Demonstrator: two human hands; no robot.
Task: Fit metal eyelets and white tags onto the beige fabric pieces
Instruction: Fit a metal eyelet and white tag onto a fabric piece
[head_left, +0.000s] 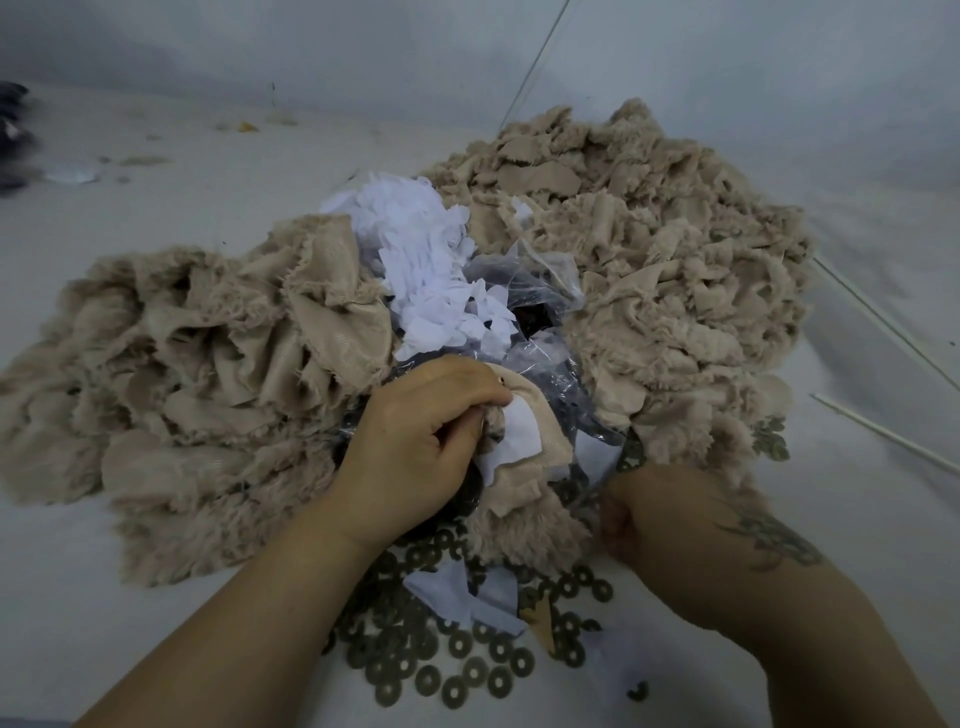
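Note:
My left hand (415, 441) grips a beige fabric piece (524, 483) with a white tag (519, 431) lying on it; a small metal eyelet (503, 382) sits at the piece's top edge by my fingertips. My right hand (670, 514) is low at the right, blurred, fingers curled down among the metal eyelets (447, 660) scattered in front; I cannot tell what it holds. A heap of white tags (415, 249) lies behind my left hand.
Large piles of beige furry fabric lie at the left (171, 374) and at the right (675, 249). A clear plastic bag (524, 291) sits between them. Thin white sticks (883, 436) lie at the right. Loose white tags (457, 592) lie among the eyelets.

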